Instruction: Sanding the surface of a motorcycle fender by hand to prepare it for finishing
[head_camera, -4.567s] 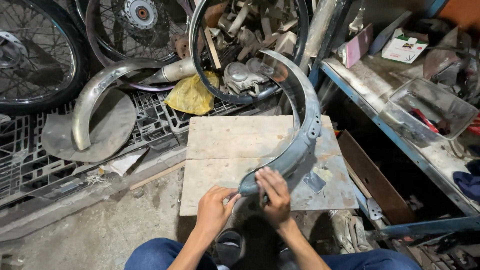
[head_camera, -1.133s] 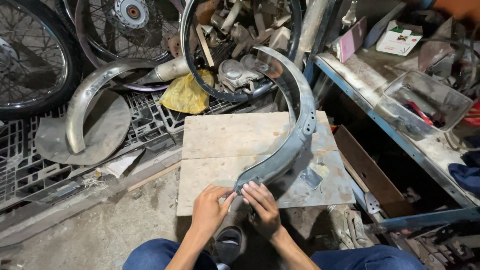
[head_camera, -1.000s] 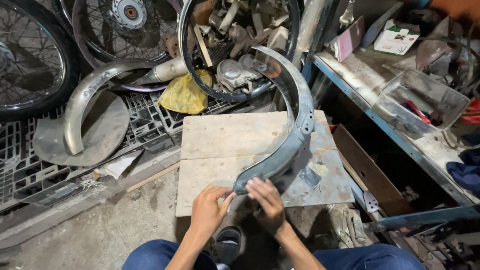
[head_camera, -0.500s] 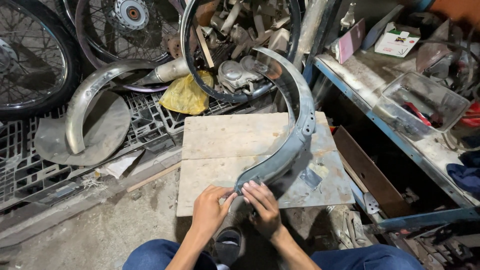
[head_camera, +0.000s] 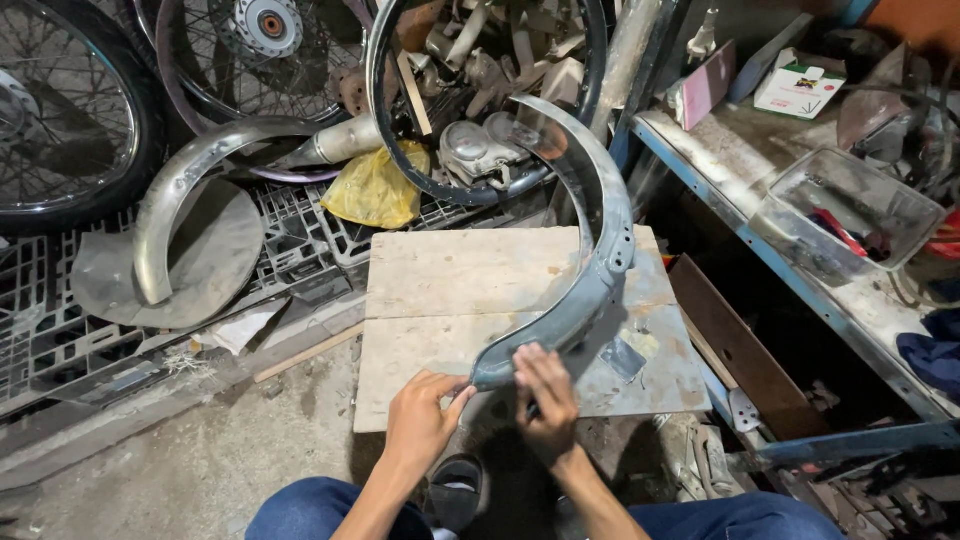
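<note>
while the curved metal fender (head_camera: 590, 240) stands on edge over the wooden board (head_camera: 450, 275), both hands work its near end: left hand (head_camera: 420, 425) pinches the tip, right hand (head_camera: 545, 395) has its fingers curled on the rim. fender looks dull and unfinished. clear plastic tray (head_camera: 850, 215) on the bench holds small red-handled tools.

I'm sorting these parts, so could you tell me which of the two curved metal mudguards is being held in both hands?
The grey curved mudguard arching over the wooden board, gripped at its near end; the other lies untouched at left.

Dim workshop, light from overhead.
Sharp at centre (mild wide-angle bend at edges); deep shadow lower right, glare on upper chrome.
</note>
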